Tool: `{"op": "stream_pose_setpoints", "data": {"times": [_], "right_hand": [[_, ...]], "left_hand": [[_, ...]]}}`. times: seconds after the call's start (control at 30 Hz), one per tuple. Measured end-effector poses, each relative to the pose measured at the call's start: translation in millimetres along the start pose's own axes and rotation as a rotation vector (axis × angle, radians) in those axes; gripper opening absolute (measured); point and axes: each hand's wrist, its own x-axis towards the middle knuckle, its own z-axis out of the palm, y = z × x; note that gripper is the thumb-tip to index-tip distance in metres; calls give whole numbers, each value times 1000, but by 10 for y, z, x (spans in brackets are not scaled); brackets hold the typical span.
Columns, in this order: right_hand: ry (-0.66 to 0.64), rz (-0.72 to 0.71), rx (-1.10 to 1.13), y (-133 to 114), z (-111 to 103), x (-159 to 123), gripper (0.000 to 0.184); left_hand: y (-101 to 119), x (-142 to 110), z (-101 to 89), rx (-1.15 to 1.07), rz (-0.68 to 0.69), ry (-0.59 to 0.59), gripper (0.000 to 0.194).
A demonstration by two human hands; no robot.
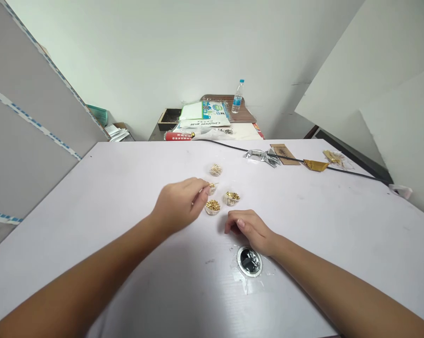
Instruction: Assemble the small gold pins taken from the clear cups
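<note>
Four small clear cups of gold-coloured pieces stand on the counter, around the middle of its width: a back cup nearest the far edge, a middle cup partly behind the left hand, a right-hand cup towards the right edge, and a front cup nearest the near edge. Clustered close, they probably sit there so that either hand reaches them easily, and separate cups likely keep the loose pieces from scattering.

The left hand's thumb and forefinger come together, apparently clamped on a thin gold-coloured pin over the middle cup; a fingertip pinch suits something so slender. Its forearm slants in from the near left corner, palm turned inward.

The right hand rests near the grommet, fingers curled under; I cannot tell whether they close on anything.
</note>
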Motion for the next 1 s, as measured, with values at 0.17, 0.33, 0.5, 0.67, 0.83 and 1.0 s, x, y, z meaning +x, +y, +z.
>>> {"op": "stream_pose_setpoints", "data": {"times": [0.17,0.33,0.5,0.67,0.83,1.0], "right_hand": [[-24,-27,-25,-1,14,10,58],[-25,-24,-36,-2,8,1,59],[-26,-45,-24,17,21,11,57],[-34,-56,-30,31,31,21,56],[-29,-61,-27,39,29,21,57],[-25,-66,-43,29,26,31,57]], "left_hand": [[-279,286,42,449,21,-114,36],[-315,457,120,502,6,-187,37],[-309,594,85,505,-22,-197,38],[-362,787,137,518,-47,-207,38],[-434,953,287,517,-67,-213,37],[-460,984,366,471,-108,-208,31]]}}
